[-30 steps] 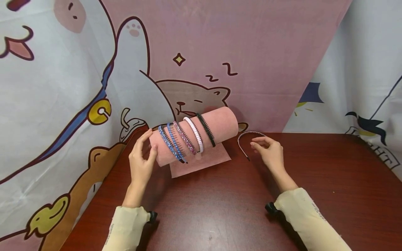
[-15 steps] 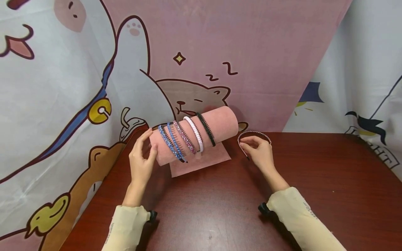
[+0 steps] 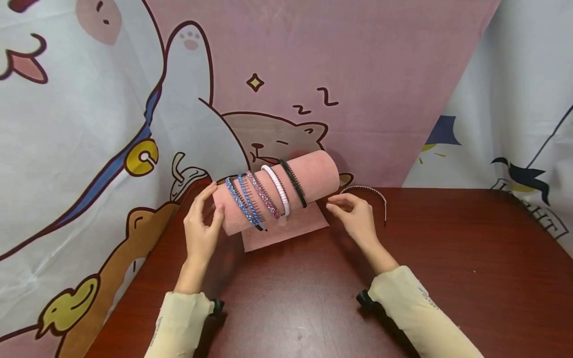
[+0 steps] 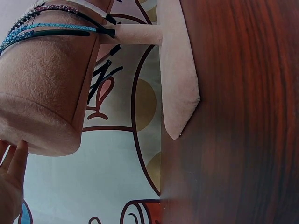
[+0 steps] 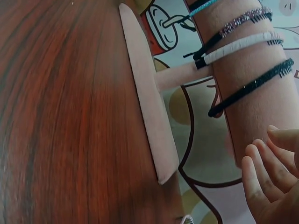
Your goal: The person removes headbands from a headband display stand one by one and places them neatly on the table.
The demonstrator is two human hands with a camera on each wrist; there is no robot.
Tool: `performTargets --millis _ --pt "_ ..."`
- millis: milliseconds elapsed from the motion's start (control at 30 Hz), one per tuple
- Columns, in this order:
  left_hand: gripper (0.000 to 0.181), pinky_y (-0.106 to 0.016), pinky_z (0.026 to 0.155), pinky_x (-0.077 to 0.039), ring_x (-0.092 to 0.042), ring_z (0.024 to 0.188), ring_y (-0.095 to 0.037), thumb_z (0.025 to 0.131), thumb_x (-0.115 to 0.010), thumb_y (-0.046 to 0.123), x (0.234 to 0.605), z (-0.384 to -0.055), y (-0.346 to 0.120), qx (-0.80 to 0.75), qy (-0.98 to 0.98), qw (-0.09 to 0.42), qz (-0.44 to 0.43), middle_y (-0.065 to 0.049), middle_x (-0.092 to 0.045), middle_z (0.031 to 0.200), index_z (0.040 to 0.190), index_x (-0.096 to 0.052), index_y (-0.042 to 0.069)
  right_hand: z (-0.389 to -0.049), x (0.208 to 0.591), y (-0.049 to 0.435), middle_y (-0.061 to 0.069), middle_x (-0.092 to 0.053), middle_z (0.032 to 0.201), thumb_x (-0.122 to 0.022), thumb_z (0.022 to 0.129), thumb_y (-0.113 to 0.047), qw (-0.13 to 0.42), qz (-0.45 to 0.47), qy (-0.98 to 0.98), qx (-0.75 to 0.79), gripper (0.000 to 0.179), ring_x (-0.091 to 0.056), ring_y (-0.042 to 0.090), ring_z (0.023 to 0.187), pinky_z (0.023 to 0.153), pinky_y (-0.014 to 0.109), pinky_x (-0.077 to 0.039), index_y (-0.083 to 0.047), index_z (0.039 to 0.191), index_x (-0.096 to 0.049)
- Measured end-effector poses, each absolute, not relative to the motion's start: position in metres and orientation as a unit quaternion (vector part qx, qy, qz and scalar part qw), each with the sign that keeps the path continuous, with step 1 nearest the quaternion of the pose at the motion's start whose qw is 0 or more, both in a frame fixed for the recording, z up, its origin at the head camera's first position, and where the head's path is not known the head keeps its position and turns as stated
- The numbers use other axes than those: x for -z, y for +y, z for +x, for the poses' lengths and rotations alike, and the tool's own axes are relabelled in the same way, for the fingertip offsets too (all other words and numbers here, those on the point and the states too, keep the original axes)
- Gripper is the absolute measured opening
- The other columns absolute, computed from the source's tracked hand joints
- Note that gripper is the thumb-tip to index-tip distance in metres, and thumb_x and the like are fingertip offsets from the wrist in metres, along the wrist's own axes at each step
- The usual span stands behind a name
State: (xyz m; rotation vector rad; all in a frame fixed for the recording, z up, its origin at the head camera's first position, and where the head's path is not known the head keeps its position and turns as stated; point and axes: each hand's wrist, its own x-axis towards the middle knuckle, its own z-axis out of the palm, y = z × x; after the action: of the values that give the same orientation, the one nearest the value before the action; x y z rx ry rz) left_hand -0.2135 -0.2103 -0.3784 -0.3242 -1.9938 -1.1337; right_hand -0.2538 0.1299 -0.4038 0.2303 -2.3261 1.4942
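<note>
A pink padded headband stand [image 3: 318,171] has a tilted roll on a flat base [image 3: 264,241]. My left hand [image 3: 201,231] holds the roll's left end, thumb in front and fingers at the rim. Around the roll sit a glittery blue headband [image 3: 238,203], a striped blue one, a glittery pink headband [image 3: 264,196], a white headband [image 3: 276,185] and a black toothed headband [image 3: 293,184]. Just below the roll's right end is my right hand [image 3: 355,216], fingers loosely bent, holding nothing. Behind it a thin beaded headband [image 3: 384,199] stands on the table, partly hidden by the hand.
The brown wooden table [image 3: 286,308] reaches back to a cartoon-printed cloth [image 3: 380,89] hanging close behind the stand. A white printed cloth [image 3: 515,124] hangs on the right. In the left wrist view, a post [image 4: 135,35] joins roll and base.
My right hand has moved left, from beside the beaded headband, across its front, to the roll's right end. My left hand, the stand and the headbands have stayed where they were.
</note>
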Motion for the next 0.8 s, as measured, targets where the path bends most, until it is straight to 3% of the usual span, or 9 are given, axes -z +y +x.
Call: performTargets --millis 100,333,567,800 --pt "0.045 -0.013 0.097 -0.050 -0.060 0.125 -0.022 0.091 -0.067 0.005 0.380 -0.214 -0.211 0.448 -0.790 0.400 -0.126 -0.009 -0.062 0.139 0.135 -0.060 0.009 -0.253 0.402 0.124 0.009 -0.078 0.098 -0.078 0.086 -0.018 0.185 0.088 -0.823 -0.530 0.019 -0.066 -0.007 0.082 0.073 0.010 -0.051 -0.010 0.103 -0.077" --pt "0.042 -0.009 0.097 -0.048 -0.060 0.124 -0.027 0.090 -0.065 0.001 0.379 -0.215 -0.210 0.450 -0.786 0.404 -0.125 -0.017 -0.062 0.137 0.132 -0.060 0.000 -0.248 0.398 0.112 0.009 -0.078 0.095 -0.079 0.084 -0.017 0.189 0.103 -0.813 -0.541 0.018 -0.066 -0.002 0.078 0.069 0.016 -0.052 -0.009 0.101 -0.077" --pt "0.044 -0.010 0.096 -0.049 -0.060 0.125 -0.022 0.091 -0.066 0.007 0.379 -0.215 -0.212 0.449 -0.785 0.406 -0.132 -0.009 -0.063 0.138 0.135 -0.061 0.012 -0.246 0.395 0.102 0.009 -0.078 0.093 -0.081 0.083 -0.014 0.199 0.113 -0.798 -0.557 0.017 -0.069 0.005 0.078 0.068 0.011 -0.051 -0.009 0.098 -0.077" --pt "0.043 -0.012 0.098 -0.050 -0.058 0.129 -0.016 0.094 -0.064 0.013 0.380 -0.215 -0.213 0.453 -0.784 0.401 -0.137 -0.012 -0.062 0.139 0.137 -0.060 0.016 -0.243 0.393 0.093 0.016 -0.077 0.093 -0.081 0.082 -0.011 0.197 0.126 -0.767 -0.597 0.019 -0.072 0.022 0.083 0.072 0.011 -0.055 -0.002 0.097 -0.076"
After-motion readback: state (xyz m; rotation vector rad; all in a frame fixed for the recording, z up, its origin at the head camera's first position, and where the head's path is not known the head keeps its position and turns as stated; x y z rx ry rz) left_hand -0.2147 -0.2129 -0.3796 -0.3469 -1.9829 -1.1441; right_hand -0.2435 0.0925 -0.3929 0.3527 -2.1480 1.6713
